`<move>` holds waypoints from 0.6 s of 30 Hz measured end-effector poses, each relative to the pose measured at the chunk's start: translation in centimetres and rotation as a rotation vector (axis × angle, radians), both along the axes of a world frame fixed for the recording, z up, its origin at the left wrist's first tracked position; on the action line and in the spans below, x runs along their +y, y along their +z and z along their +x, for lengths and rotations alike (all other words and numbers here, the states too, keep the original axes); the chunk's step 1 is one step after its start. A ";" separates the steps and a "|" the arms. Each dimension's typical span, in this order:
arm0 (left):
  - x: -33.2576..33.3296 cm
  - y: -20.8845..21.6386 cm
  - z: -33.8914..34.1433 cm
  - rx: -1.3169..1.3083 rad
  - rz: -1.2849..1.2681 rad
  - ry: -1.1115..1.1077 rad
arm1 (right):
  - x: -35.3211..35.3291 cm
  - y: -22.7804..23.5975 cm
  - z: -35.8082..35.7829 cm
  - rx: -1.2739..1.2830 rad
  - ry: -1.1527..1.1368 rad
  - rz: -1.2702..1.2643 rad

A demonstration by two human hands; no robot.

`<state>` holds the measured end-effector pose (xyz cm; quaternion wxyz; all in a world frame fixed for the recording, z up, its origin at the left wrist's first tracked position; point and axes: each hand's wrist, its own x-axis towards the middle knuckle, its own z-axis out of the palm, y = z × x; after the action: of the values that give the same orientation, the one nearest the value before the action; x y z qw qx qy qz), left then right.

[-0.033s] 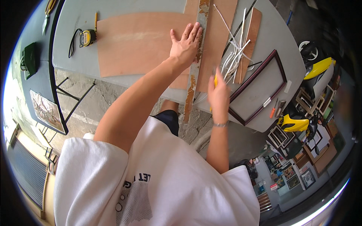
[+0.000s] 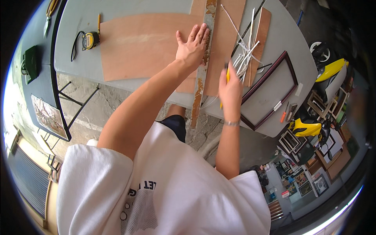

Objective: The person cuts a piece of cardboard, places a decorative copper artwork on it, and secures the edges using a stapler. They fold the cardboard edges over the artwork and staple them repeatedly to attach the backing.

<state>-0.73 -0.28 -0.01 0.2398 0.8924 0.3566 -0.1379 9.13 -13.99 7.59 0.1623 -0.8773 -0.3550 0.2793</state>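
My left hand point(image 2: 191, 50) lies flat with its fingers spread on a thin brown board point(image 2: 135, 49), its fingertips against a long metal straightedge point(image 2: 199, 84) with worn, rusty-brown patches. The straightedge runs across the boards and sticks out past the table's near edge. To its right, my right hand point(image 2: 231, 92) is closed round a slim yellow utility knife point(image 2: 228, 75), held upright with its dark end up. The knife is apart from the straightedge. Another brown board point(image 2: 223, 43) lies under and to the right of the straightedge.
On the grey table point(image 2: 78, 64) are a tape measure point(image 2: 90, 40), a pencil point(image 2: 99, 22), white strips point(image 2: 246, 55), a narrow brown strip point(image 2: 261, 37), a dark red frame point(image 2: 270, 113) and an orange-handled tool point(image 2: 282, 117). A dark table point(image 2: 43, 94) stands at left, a yellow motorbike point(image 2: 307, 128) at right.
My right hand, with the utility knife in it, has shifted slightly to the right, away from the straightedge. My left hand and the straightedge have stayed in place.
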 end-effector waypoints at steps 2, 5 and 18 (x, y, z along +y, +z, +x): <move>-0.1 -0.4 0.0 -0.009 0.000 0.007 | 4.7 -2.2 2.5 -0.012 0.003 0.100; 0.2 -0.3 0.1 0.009 0.012 -0.017 | 10.7 -6.8 5.2 -0.109 0.089 0.194; 0.1 -0.6 0.1 -0.034 -0.012 0.000 | 11.6 -7.6 3.5 0.035 0.064 0.104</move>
<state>-0.60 -0.23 -0.57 0.2512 0.8931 0.3516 -0.1248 12.62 -2.37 0.02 0.2046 -0.8509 -0.3941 0.2808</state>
